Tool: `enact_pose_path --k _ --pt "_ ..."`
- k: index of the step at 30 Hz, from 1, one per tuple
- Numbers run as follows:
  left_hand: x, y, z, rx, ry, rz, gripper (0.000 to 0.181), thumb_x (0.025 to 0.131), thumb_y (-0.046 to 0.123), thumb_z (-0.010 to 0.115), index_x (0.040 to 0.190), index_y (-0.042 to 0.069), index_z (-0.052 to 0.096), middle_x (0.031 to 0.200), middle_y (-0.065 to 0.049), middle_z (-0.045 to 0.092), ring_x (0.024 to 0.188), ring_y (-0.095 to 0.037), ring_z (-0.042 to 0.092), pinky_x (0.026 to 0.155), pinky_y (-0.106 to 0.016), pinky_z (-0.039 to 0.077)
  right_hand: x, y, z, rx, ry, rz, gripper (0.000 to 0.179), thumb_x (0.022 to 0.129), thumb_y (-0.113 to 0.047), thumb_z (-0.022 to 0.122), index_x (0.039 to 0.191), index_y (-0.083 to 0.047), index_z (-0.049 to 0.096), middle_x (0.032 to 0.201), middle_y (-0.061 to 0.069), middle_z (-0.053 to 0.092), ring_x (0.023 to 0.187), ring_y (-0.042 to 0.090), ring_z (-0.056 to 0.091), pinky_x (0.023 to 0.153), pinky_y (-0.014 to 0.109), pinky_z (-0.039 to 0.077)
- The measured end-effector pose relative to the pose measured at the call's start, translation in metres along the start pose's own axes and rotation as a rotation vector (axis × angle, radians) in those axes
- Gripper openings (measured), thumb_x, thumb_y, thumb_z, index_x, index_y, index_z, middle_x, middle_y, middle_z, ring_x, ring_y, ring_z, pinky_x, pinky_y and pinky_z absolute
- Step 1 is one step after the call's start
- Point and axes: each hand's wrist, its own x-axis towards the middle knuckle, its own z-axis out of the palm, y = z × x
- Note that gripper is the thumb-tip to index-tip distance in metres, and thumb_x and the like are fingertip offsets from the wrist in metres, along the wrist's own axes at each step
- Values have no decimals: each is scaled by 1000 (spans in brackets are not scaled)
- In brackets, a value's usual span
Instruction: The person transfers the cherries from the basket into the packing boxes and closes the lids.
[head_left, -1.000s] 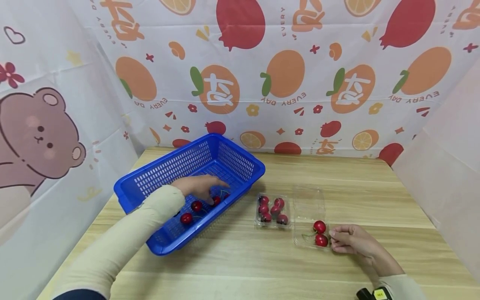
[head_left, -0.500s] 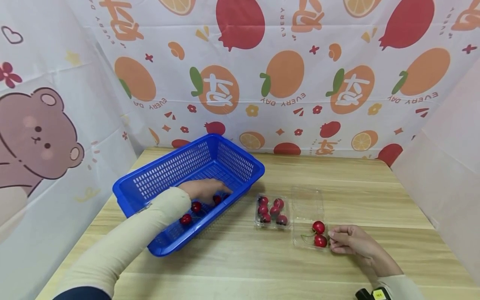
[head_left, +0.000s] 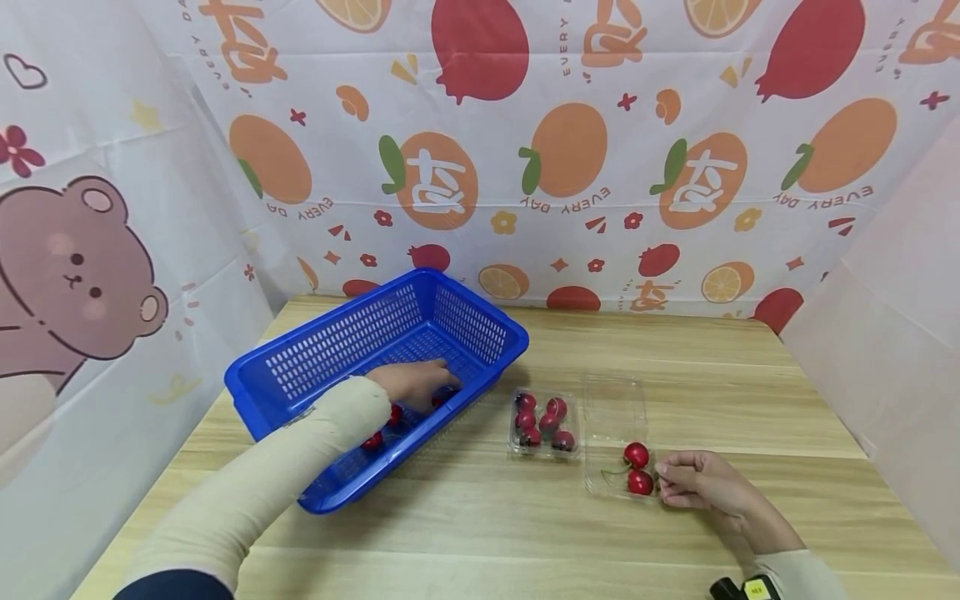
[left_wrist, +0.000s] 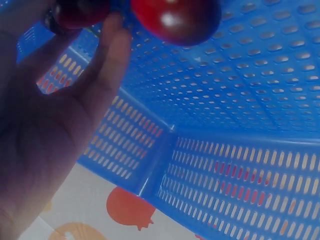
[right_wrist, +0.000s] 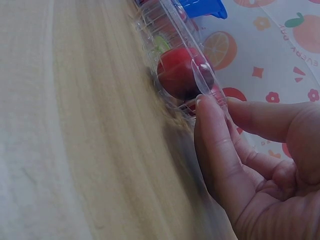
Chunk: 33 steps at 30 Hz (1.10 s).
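My left hand [head_left: 417,385] reaches down into the blue basket [head_left: 341,329], knuckles up. In the left wrist view its thumb and fingers bend round a dark red cherry [left_wrist: 82,11] at the top edge. Just outside those fingers lies a brighter cherry [left_wrist: 177,19]. More cherries [head_left: 372,442] rest in the basket beneath the wrist. My right hand [head_left: 705,487] pinches the edge of an open clear plastic box [head_left: 603,479] between thumb and fingers. Inside this box sit two cherries [head_left: 640,482] with green stems, near the pinched edge.
A second clear box [head_left: 512,446] holding several cherries stands between the basket and the open box. The open box's lid [head_left: 615,396] lies back toward the rear. Printed fruit cloth [head_left: 480,208] hangs behind the wooden table [head_left: 480,533].
My left hand has moved slightly right and lower in the basket, its fingers bending down over the cherries there. My right hand stays at the open box's edge.
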Motion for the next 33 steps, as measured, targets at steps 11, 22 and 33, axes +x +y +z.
enact_pose_path --k 11,22,33 --pt "7 -8 4 36 42 11 52 73 6 79 123 9 62 118 -13 55 108 -29 55 89 -43 50 0 -1 2 -5 10 8 24 94 -16 61 107 4 61 88 5 67 77 13 65 77 29 57" --pt "4 -15 -4 48 95 8 58 75 26 81 122 0 60 109 -13 64 104 -29 60 88 -42 50 -2 -3 2 5 -4 1 22 94 -15 60 105 3 61 88 4 66 77 12 66 76 28 57" --pt "-3 -24 -10 21 102 58 61 84 21 73 134 -6 49 124 -19 59 115 -34 55 95 -47 46 -3 -5 3 -1 -6 2 20 94 -14 60 105 3 62 88 4 66 78 12 66 76 27 56"
